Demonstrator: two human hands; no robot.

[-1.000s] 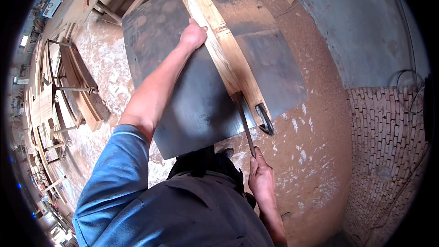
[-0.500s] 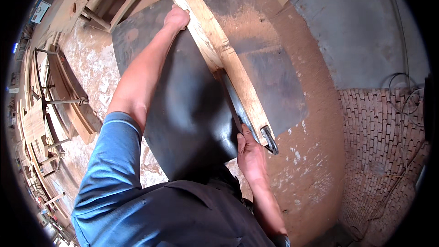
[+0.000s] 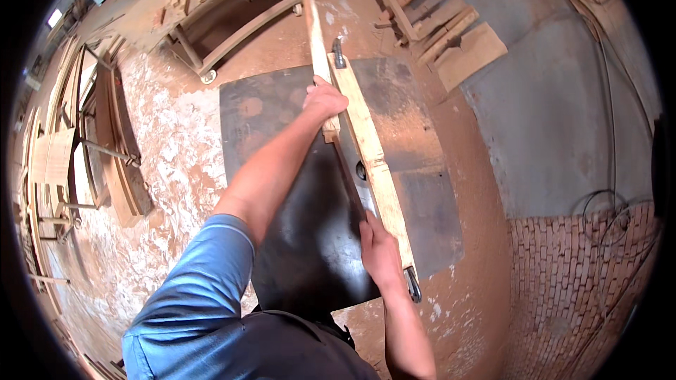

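Observation:
A long wooden piece (image 3: pixel 314 35) slants over the black-topped table (image 3: pixel 282 197); its far part is pale and thick, and past a step it continues toward me as a thin dark strip (image 3: pixel 350 181). My left hand (image 3: pixel 326 100) is closed round the pale part, just beyond the step. Closed on the strip's near end is my right hand (image 3: pixel 381 250). Along their right side lies a pale wooden beam (image 3: pixel 366 134), with a metal clamp (image 3: pixel 339 53) at its far end and another dark clamp (image 3: pixel 412 285) at its near end. A small dark round thing (image 3: pixel 361 170) shows beside the beam.
Racks of timber (image 3: pixel 116 148) stand at the left. A wheeled wooden trolley (image 3: pixel 239 42) is beyond the table. Boards (image 3: pixel 468 53) lie on the floor at the far right, near a grey slab (image 3: pixel 556 98) with cables and a brick surface (image 3: pixel 577 274).
The view has shifted, showing more of the workshop beyond. Along the beam, the wooden piece has moved away from me, and my left hand grips closer to its step.

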